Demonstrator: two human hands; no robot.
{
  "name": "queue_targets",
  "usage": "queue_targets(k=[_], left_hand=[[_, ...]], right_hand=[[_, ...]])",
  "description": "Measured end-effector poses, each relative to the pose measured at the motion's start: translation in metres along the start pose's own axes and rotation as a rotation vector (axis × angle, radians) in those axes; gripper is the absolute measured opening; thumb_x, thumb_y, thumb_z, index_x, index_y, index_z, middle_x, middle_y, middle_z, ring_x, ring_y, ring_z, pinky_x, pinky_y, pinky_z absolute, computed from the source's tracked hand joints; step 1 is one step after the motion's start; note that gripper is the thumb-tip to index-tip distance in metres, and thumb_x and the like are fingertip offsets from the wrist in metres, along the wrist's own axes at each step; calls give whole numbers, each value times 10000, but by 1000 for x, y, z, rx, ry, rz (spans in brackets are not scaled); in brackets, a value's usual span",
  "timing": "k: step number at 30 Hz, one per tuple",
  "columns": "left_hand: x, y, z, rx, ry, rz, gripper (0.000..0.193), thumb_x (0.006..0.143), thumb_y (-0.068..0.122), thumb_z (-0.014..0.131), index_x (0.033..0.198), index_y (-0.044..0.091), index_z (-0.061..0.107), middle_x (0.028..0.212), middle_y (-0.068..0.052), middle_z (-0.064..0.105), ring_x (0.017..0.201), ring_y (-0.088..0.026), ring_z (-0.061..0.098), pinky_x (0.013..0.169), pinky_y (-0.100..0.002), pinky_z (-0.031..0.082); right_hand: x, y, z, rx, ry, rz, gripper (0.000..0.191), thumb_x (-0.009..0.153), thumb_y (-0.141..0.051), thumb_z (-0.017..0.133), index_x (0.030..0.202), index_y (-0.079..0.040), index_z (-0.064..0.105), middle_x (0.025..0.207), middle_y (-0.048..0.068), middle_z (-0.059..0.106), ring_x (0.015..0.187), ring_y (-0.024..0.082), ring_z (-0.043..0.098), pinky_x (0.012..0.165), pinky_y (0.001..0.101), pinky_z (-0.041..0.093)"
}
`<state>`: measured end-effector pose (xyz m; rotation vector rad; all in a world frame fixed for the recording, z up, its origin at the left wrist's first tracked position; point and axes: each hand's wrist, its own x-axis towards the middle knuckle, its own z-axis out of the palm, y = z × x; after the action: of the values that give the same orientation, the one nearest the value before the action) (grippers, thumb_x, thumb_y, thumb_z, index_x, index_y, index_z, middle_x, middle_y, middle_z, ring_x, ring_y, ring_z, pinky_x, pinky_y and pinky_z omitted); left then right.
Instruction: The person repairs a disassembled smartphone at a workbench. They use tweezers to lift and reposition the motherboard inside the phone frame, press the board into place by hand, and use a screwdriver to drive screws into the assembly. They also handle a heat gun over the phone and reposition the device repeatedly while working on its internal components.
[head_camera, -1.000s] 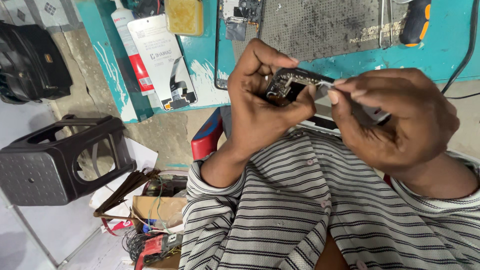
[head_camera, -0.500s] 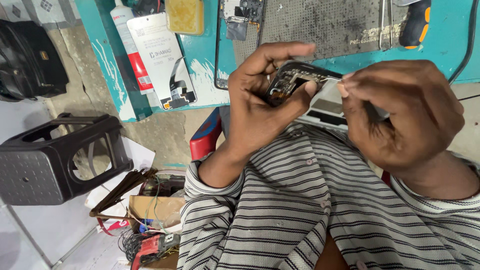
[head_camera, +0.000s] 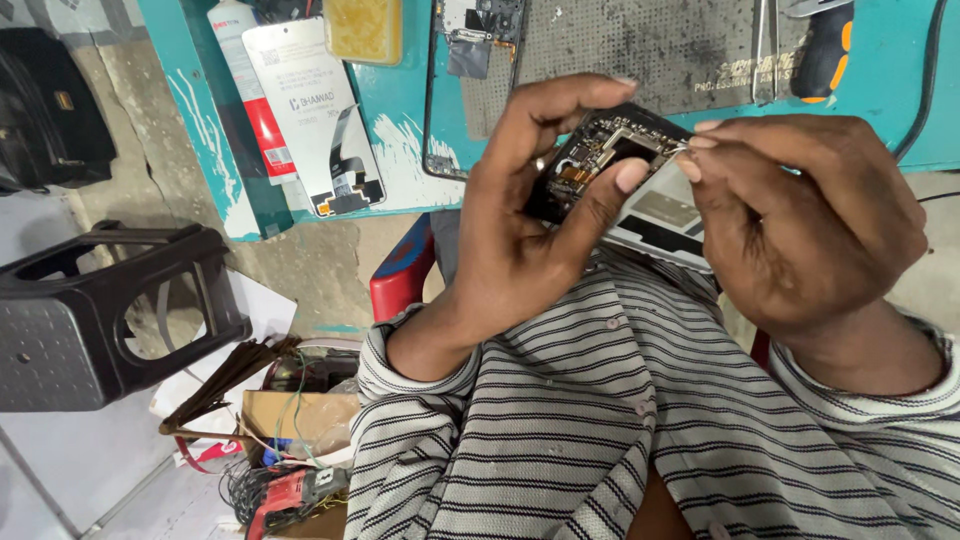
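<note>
The opened phone (head_camera: 620, 165) sits between both hands, held above the lap and in front of the striped shirt (head_camera: 600, 420), with its back cover off and the circuit board facing up. The left hand (head_camera: 530, 220) grips the phone from the left side: the index finger curls over the top edge, and the thumb presses across the exposed board from below. The right hand (head_camera: 800, 215) comes in from the right, with thumb and index finger pressed together at the tips, pinching a small thin metal part (head_camera: 680, 150) at the upper right corner of the board. What that part is cannot be told; it is too small. The remaining right fingers are curled in toward the palm.

Beyond the hands, a teal workbench (head_camera: 400, 150) runs across the top of the view. On it lie a grey perforated work mat (head_camera: 640, 45), a second phone frame (head_camera: 470, 80) with its internals exposed, a white replacement-part package (head_camera: 315, 115), a red and white bottle (head_camera: 250, 80), a yellow block (head_camera: 362, 28), tweezers (head_camera: 765, 45) and a black and orange tool (head_camera: 825, 50).

On the floor to the left stand a black plastic stool (head_camera: 95, 320) and a black bag (head_camera: 45, 110). Below them, a cardboard box (head_camera: 295, 415), tangled wires (head_camera: 245, 490) and a red device (head_camera: 285, 495) lie close together.
</note>
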<state>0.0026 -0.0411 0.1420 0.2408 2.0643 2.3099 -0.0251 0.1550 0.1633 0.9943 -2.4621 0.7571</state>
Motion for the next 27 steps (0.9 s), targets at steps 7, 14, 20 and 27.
queue_targets(k=[7, 14, 20, 27], left_hand=[[4, 9, -5, -164, -66, -311, 384, 1049, 32, 603, 1369, 40, 391, 1066, -46, 656, 859, -34, 551, 732, -180, 414], [-3, -4, -3, -19, -79, -33, 188, 1168, -22, 597, 1329, 8, 504, 1197, -40, 620, 961, -19, 555, 833, -164, 456], [-9, -12, 1, -1, -22, -39, 186, 1140, -57, 604, 1289, 12, 516, 977, 0, 612, 734, 12, 499, 631, -173, 392], [-13, -14, 1, 25, 64, 56, 192, 1130, -49, 609, 1273, 13, 497, 909, 15, 607, 668, 14, 495, 594, -171, 377]], right_hand=[[-10, 5, 8, 40, -3, 40, 104, 947, 41, 786, 999, 73, 701, 1023, 145, 693, 929, 274, 706, 805, 362, 587], [-21, 5, 15, -22, 4, 48, 100, 988, 33, 769, 1005, 53, 672, 1054, 132, 687, 952, 273, 701, 783, 349, 578], [-28, 4, 21, -101, 11, -1, 153, 1006, 43, 803, 1046, 55, 656, 1091, 137, 665, 986, 275, 704, 839, 363, 610], [-14, 5, 11, 37, 54, 19, 266, 870, -4, 850, 999, 116, 651, 1005, 195, 652, 902, 319, 699, 741, 379, 601]])
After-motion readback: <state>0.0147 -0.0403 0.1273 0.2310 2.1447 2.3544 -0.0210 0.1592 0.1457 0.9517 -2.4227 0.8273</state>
